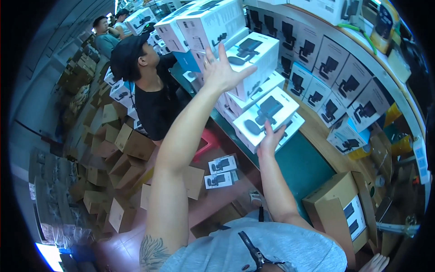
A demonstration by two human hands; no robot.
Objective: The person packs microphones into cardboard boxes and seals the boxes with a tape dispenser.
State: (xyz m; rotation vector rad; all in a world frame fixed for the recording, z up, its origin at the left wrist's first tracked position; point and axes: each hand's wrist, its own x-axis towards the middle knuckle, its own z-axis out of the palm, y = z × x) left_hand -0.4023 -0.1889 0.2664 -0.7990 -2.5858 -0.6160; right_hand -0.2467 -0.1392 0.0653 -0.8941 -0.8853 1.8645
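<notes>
My left hand [222, 71] reaches up with its fingers spread, in front of the stacked white boxes. Its thumb points toward a white box [258, 45] with a dark device pictured on it; whether it touches is unclear. Lower on the pile, my right hand [270, 139] grips the near edge of another white printed box [267, 113], thumb and a finger against its face. That box lies tilted over other boxes. Behind my left hand, a large white box [210, 25] tops the stack.
A co-worker in a black cap [131, 54] is at the left of the green table [299, 167]. White boxes [333, 59] line the right shelf. An open carton [326, 204] holds a white box. Brown cartons [136, 140] litter the floor. Another person's hand [376, 263] shows lower right.
</notes>
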